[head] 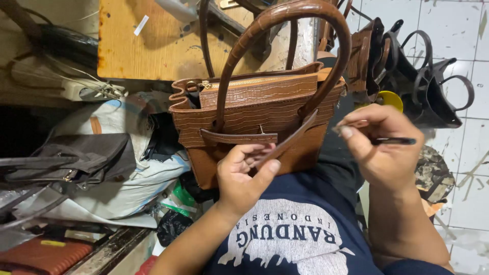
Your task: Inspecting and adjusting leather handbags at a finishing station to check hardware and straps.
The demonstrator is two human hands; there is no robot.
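Pinching a loose brown strap (285, 145) between thumb and curled fingers, the left hand (244, 175) sits near the middle, just in front of the bag. The right hand (379, 147), to the right and at about the same depth, has its fingers closed around a slim dark tool (395, 141), whose tip points left toward the strap. Just beyond both hands stands a brown crocodile-textured handbag (244, 114) resting on the person's lap, upright, with a gold zipper along its top and a tall arched handle (305, 20). Left of it lie a white plastic sack (132, 188) and a grey bag (76, 155). Farther off are a wooden tabletop (153, 46) bearing a small white label (141, 25), and black bags (433, 91) at far right on the tiled floor.
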